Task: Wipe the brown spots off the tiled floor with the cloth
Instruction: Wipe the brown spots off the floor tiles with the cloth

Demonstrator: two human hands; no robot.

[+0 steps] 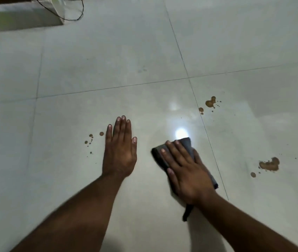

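Two hands flat on glossy tile: right hand (186,171) fingers straight, pressing folded dark cloth (186,144); left hand (120,151) fingers together.

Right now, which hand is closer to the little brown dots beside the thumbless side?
Left. The left hand lies flat just beside the small dots; the right hand presses the cloth farther away.

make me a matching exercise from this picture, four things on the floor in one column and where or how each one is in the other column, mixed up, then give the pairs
Things:
1. left hand
2. cloth
3. black cable
4. largest brown spot

Places or states:
A. far right, beyond the grout line
B. flat on bare tile, fingers straight
C. pressed to the floor under the right hand
D. top left, beside a pale object

Pairs: 1-B, 2-C, 3-D, 4-A
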